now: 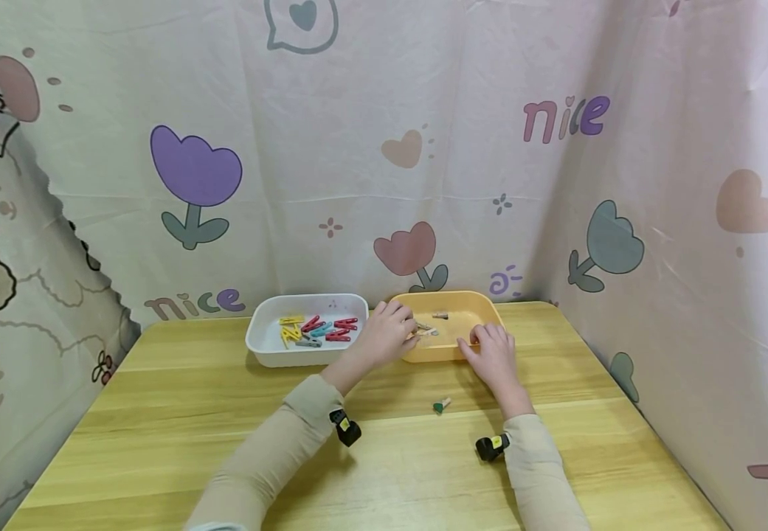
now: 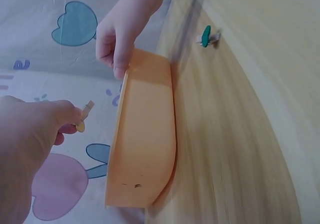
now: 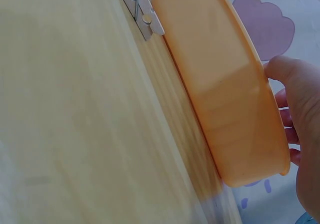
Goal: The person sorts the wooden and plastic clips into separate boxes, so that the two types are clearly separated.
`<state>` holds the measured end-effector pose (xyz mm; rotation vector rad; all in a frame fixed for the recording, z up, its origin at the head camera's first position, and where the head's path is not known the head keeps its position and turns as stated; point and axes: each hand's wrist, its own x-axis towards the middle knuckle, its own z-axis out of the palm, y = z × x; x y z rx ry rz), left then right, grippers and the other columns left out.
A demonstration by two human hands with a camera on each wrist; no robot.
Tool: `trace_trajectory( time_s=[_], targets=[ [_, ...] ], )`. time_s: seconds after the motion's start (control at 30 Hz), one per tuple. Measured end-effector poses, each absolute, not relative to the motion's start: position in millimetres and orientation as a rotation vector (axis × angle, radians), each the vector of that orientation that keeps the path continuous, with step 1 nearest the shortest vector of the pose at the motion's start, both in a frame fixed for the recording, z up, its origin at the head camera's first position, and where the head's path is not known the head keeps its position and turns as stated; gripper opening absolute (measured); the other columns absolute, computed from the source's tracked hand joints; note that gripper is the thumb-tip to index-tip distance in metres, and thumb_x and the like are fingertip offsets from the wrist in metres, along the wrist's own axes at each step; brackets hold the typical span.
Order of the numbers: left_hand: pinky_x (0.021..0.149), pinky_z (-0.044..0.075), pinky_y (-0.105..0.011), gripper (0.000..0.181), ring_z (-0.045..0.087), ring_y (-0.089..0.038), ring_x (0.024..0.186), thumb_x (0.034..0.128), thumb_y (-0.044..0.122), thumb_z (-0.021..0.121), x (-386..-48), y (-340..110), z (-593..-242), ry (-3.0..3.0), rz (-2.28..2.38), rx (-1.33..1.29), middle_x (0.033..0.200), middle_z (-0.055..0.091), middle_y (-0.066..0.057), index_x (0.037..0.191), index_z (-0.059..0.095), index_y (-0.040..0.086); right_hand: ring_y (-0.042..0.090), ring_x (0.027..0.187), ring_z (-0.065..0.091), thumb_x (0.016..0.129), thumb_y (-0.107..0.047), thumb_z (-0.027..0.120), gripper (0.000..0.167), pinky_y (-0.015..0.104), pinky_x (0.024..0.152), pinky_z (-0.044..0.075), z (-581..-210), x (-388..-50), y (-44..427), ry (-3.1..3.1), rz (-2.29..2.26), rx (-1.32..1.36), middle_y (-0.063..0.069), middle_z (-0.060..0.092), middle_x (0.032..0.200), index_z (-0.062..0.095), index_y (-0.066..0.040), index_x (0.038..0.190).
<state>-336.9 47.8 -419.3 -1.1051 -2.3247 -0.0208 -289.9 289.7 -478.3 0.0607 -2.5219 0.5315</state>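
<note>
My left hand (image 1: 386, 330) is above the near left corner of the yellow-orange tray (image 1: 450, 354). In the left wrist view it pinches a small wooden clothespin (image 2: 87, 110) with a yellowish tip between thumb and fingers. My right hand (image 1: 493, 356) grips the tray's near right rim, its thumb and fingers on either side of the edge (image 3: 302, 94). A few small wooden clothespins (image 1: 427, 330) lie inside that tray, along with a darker-tipped clothespin (image 1: 440, 316). On the table before it rests a wooden clothespin with a green decoration (image 1: 442, 405), its spring visible in the right wrist view.
To the left stands a white tray (image 1: 291, 358) holding several yellow, red, blue and grey clothespins (image 1: 317, 328). Both trays are at the back of the wooden table (image 1: 158, 428), near a patterned cloth (image 1: 330, 184) that hangs behind and at the sides.
</note>
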Motion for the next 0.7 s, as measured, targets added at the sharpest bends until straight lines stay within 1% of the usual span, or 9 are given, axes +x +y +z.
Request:
trace_trajectory(
  time_s=[0.3, 0.7],
  targets=[
    [0.080, 0.039, -0.030, 0.018, 0.049, -0.015, 0.096, 0.0911, 0.040, 0.065, -352.1, 61.7, -422.7, -2.401, -0.090, -1.006, 0.096, 0.061, 0.006, 0.090, 0.073, 0.024, 0.026, 0.083, 0.042, 0.088, -0.032, 0.069, 0.027, 0.044, 0.083, 0.032, -477.9, -289.8, 290.2, -2.527, 0.525, 0.056, 0.004, 0.048, 0.082, 0.053, -0.012, 0.081],
    [0.082, 0.038, -0.031, 0.021, 0.050, -0.016, 0.100, 0.0921, 0.041, 0.064, -364.7, 82.4, -427.0, -2.441, -0.200, -0.943, 0.100, 0.062, 0.005, 0.092, 0.073, 0.023, 0.025, 0.081, 0.041, 0.088, -0.032, 0.069, 0.027, 0.043, 0.081, 0.032, -477.8, -290.3, 290.3, -2.523, 0.515, 0.060, 0.004, 0.048, 0.082, 0.053, -0.012, 0.081]
  ],
)
